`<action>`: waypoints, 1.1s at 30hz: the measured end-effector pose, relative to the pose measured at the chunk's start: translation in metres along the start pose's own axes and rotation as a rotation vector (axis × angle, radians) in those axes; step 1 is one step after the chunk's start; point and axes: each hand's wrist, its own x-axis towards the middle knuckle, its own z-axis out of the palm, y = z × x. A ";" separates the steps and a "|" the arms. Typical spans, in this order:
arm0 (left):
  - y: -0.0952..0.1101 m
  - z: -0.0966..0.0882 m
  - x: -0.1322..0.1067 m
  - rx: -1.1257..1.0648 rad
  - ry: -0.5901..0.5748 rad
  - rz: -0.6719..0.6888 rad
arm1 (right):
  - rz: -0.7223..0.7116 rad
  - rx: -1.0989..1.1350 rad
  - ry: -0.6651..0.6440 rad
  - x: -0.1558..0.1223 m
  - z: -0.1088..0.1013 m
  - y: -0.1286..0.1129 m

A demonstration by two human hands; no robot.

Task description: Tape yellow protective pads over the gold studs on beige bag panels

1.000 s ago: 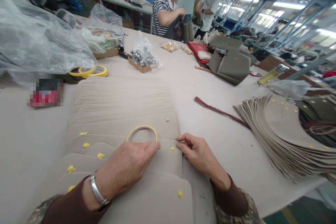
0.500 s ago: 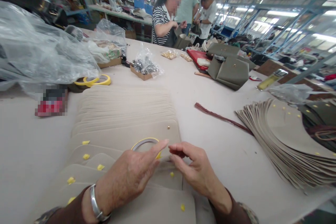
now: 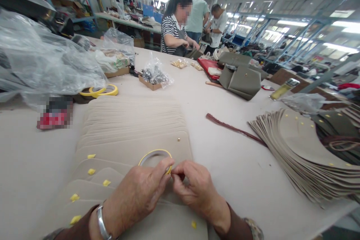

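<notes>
My left hand (image 3: 137, 195) and my right hand (image 3: 194, 187) meet fingertip to fingertip at the near edge of a thin yellow tape roll (image 3: 154, 156). Both hands are pinched at the roll's rim, fingers curled. The roll lies on the top piece of a row of overlapped beige leather flaps (image 3: 132, 127), some marked with small yellow tape tabs (image 3: 91, 171). A metal stud (image 3: 179, 140) sits on the flap just beyond the roll. A silver bracelet is on my left wrist.
Two more yellow tape rolls (image 3: 99, 90) lie at the far left by large clear plastic bags (image 3: 42, 60). A fan of beige flaps (image 3: 298, 146) spreads at the right, a dark red strip (image 3: 233, 128) beside it. Olive bags (image 3: 242, 78), hardware boxes (image 3: 154, 77) and three people stand farther back.
My hands left the flap's edge, rose and came together at the tape roll; the right hand moved left and now pinches against the left fingertips.
</notes>
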 end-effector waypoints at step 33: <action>0.004 0.023 0.007 0.243 -0.103 -0.099 | 0.602 0.016 -0.207 0.006 -0.011 0.027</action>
